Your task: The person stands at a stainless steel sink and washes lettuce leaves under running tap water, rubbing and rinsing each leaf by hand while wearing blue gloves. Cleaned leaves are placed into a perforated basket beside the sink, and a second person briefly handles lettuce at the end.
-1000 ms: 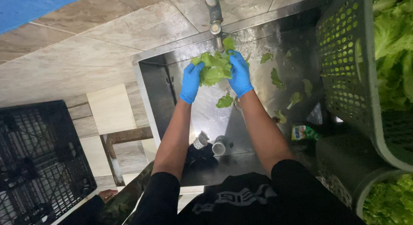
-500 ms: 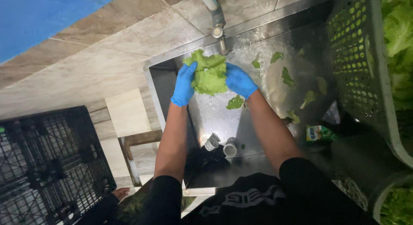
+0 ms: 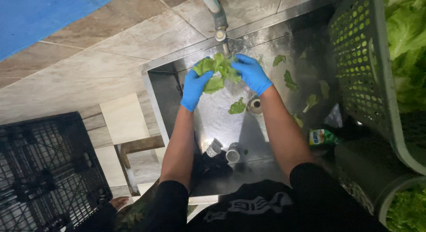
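Both my hands wear blue gloves and grip one bunch of green lettuce (image 3: pixel 218 71) over a steel sink (image 3: pixel 156 83). My left hand (image 3: pixel 195 88) clasps its left side, my right hand (image 3: pixel 251 73) its right side. The bunch sits just under the tap's spout (image 3: pixel 219 29). Loose lettuce leaves (image 3: pixel 238 107) lie on the sink bottom beside the drain (image 3: pixel 255 106).
A grey perforated basket (image 3: pixel 360 76) filled with lettuce (image 3: pixel 407 41) stands at the sink's right. A second tub of lettuce (image 3: pixel 407 210) sits at bottom right. A black plastic crate (image 3: pixel 42 170) rests on the floor at left. Small cups (image 3: pixel 224 151) and a packet (image 3: pixel 323 136) lie in the sink.
The lettuce bunch has been squeezed smaller and lifted closer under the tap. My view has shifted slightly, so the sink sits further right.
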The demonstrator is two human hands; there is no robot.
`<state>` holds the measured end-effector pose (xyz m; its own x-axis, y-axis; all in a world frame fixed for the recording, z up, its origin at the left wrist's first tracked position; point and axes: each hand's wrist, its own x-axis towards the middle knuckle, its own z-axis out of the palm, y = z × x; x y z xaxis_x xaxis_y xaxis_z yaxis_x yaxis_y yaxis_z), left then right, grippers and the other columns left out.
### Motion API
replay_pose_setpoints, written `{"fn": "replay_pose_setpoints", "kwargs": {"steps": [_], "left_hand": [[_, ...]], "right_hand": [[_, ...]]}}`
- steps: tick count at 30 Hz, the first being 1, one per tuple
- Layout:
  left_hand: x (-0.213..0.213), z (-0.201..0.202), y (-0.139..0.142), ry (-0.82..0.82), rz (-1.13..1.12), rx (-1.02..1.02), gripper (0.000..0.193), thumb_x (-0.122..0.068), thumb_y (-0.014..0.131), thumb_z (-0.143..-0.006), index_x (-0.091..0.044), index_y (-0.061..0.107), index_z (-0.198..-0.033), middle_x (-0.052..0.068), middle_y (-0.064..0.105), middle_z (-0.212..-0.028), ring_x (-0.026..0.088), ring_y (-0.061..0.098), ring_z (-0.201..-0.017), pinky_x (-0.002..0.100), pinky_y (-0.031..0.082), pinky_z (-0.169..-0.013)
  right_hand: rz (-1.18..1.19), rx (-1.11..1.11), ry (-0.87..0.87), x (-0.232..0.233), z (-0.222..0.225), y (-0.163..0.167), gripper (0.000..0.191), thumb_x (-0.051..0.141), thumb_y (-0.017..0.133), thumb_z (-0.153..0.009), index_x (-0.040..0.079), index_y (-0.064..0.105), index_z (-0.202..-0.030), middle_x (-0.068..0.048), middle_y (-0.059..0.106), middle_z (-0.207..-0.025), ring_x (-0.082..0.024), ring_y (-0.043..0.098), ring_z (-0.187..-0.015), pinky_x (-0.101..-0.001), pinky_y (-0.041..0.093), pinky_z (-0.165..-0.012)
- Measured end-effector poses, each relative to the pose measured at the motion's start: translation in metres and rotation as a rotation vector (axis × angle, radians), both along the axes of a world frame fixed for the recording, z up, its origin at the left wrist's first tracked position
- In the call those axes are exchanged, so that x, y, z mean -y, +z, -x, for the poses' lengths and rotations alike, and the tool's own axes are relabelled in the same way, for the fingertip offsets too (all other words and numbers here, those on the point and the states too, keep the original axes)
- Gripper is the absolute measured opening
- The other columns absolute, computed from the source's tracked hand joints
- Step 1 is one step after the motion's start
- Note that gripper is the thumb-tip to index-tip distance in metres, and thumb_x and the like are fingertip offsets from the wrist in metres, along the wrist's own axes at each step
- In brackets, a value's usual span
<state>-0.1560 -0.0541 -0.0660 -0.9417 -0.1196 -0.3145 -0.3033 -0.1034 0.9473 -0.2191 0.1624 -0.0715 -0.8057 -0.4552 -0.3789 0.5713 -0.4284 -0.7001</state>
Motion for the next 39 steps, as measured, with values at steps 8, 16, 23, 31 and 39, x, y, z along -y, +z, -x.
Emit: {"fn": "replay_pose_setpoints", "kwargs": {"steps": [8,16,23,31,39], "left_hand": [[0.003,0.007,0.005,0.161,-0.135,-0.106,0.043,0.005,0.065,-0.097,-0.001,0.061,-0.139,0.009,0.072,-0.119,0.019,0.073,-0.096,0.033,0.062,-0.084],[-0.01,0.007,0.015,0.152,-0.224,-0.098,0.042,0.004,0.064,-0.096,0.0,0.059,-0.138,0.009,0.072,-0.118,0.022,0.074,-0.098,0.034,0.062,-0.085],[-0.044,0.039,0.008,0.019,-0.101,0.076,0.04,-0.027,0.063,-0.106,0.003,0.069,-0.132,0.006,0.075,-0.11,0.012,0.066,-0.09,0.027,0.053,-0.079],[-0.069,0.069,-0.002,-0.147,-0.764,0.18,0.038,-0.031,0.052,-0.104,-0.008,0.058,-0.133,0.0,0.071,-0.114,0.012,0.067,-0.1,0.029,0.055,-0.085],[-0.045,0.07,0.021,-0.477,0.25,0.086,0.047,-0.03,0.073,-0.09,-0.002,0.069,-0.127,0.009,0.075,-0.109,0.013,0.065,-0.091,0.031,0.054,-0.079]], "right_hand": [[0.038,0.087,-0.065,0.016,0.017,0.013,0.035,0.014,0.071,-0.095,0.005,0.068,-0.128,-0.003,0.072,-0.104,-0.013,0.068,-0.087,-0.0291,0.055,-0.072],[-0.131,-0.041,-0.018,-0.004,0.01,0.018,0.039,0.011,0.075,-0.09,0.008,0.068,-0.128,0.001,0.073,-0.104,-0.008,0.068,-0.088,-0.0227,0.053,-0.07],[-0.396,-0.138,-0.051,-0.059,-0.004,0.017,0.034,0.014,0.076,-0.091,0.011,0.071,-0.124,0.004,0.071,-0.101,-0.005,0.067,-0.087,-0.0215,0.053,-0.068],[-0.508,-0.137,-0.246,-0.101,-0.014,0.008,0.028,0.015,0.075,-0.091,0.012,0.072,-0.119,0.004,0.07,-0.096,-0.005,0.066,-0.083,-0.022,0.051,-0.065],[-0.4,-0.126,-0.284,-0.076,-0.004,0.01,0.031,0.011,0.073,-0.093,0.013,0.071,-0.124,0.007,0.069,-0.098,-0.005,0.064,-0.086,-0.0211,0.05,-0.067]]}}
